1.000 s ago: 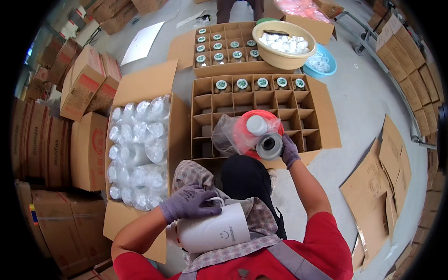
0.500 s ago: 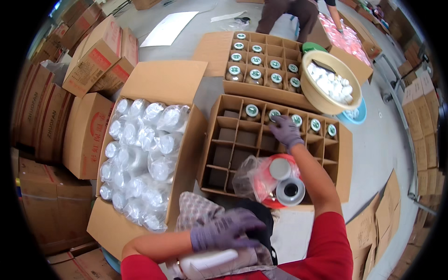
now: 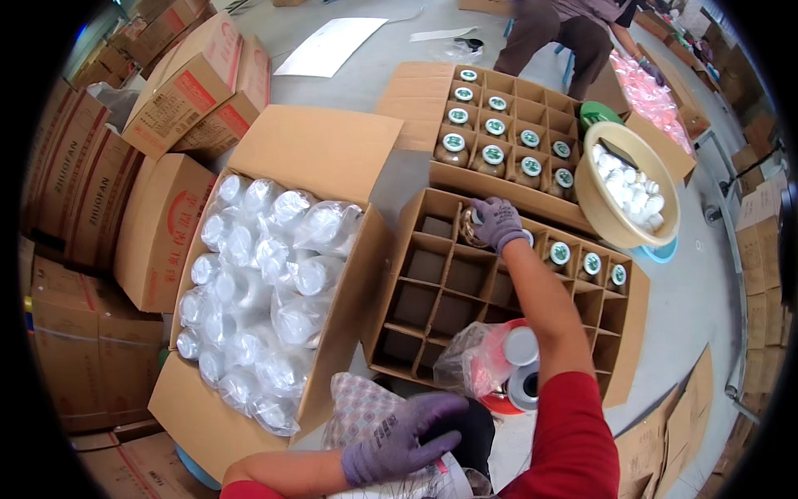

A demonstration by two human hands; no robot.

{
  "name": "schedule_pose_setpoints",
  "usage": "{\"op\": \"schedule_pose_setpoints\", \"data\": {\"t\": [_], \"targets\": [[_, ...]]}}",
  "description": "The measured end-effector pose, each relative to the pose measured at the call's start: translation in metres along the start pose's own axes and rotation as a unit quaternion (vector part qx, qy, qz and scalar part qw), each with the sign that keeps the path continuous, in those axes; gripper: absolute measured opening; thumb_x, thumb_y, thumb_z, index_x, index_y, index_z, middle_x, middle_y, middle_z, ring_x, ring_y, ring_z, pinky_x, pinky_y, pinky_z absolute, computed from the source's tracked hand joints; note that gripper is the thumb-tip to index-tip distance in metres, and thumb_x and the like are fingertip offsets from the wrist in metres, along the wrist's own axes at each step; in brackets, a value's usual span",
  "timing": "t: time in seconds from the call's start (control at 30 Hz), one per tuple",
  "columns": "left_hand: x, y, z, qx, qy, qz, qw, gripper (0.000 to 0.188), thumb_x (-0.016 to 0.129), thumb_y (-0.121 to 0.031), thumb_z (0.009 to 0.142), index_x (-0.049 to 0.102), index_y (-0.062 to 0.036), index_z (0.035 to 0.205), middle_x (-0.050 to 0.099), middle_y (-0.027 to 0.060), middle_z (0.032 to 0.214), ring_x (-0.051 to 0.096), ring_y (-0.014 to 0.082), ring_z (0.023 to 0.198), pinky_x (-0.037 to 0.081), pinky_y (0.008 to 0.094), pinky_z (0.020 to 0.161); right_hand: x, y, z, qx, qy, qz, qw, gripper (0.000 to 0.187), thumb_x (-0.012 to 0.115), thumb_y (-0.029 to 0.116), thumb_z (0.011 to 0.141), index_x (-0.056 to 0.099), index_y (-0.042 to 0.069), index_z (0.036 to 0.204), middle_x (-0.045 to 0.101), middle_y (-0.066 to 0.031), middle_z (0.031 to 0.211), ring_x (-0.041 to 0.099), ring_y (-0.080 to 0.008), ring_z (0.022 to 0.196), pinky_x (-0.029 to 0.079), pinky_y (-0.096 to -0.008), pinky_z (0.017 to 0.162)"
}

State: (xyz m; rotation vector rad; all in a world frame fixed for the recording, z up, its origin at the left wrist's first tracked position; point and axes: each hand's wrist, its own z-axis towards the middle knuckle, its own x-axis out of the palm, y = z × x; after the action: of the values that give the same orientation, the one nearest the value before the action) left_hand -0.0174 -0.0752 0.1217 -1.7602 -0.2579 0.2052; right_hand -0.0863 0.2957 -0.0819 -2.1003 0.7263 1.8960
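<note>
Right hand in purple-grey knit glove (image 3: 499,224), the nearer one, is resting over the back row of a brown cardboard divider box (image 3: 635,320). Clear glass jar (image 3: 470,232) is sitting there, left of and below the curled fingers, partly hidden; axis seemingly near upright; cannot tell whether fingers are clamping it. Left hand in matching glove (image 3: 401,439), thumb and fingers spread apart, is hanging well apart. Cardboard dividers are walling the jar in; green-and-white-lidded jars (image 3: 559,253) are standing rightward.

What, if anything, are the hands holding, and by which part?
The right hand has a jar by its top end, it seems; the left hand is over a white vessel, but whether it grips it cannot be told.
</note>
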Motion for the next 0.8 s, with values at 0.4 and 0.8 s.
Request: {"op": "schedule_pose_setpoints", "data": {"t": [0.4, 0.8], "targets": [[0.054, -0.027, -0.023, 0.387, -0.199, 0.429, 0.792, 0.123, 0.089, -0.043, 0.056, 0.017, 0.0022, 0.146, 0.022, 0.033, 0.146, 0.027, 0.0561, 0.132, 0.03, 0.0623, 0.105, -0.294, 0.061, -0.333, -0.28, -0.116, 0.308, 0.902, 0.056, 0.076, 0.018, 0.074, 0.06, 0.006, 0.126, 0.065, -0.0149, 0.107, 0.064, -0.0329, 0.098, 0.051, -0.0378, 0.087], [0.149, -0.029, -0.089, 0.406, -0.177, 0.187, 0.877, 0.129, 0.091, -0.032, 0.057, 0.006, 0.009, 0.145, 0.032, 0.0279, 0.137, 0.04, 0.0434, 0.127, 0.037, 0.0482, 0.105, -0.176, 0.069, -0.507, -0.068, -0.27, 0.699, 0.658, 0.078, 0.065, 0.047, 0.084, 0.034, 0.014, 0.147, 0.035, -0.0131, 0.15, 0.04, -0.0312, 0.135, 0.035, -0.0443, 0.11]]}}
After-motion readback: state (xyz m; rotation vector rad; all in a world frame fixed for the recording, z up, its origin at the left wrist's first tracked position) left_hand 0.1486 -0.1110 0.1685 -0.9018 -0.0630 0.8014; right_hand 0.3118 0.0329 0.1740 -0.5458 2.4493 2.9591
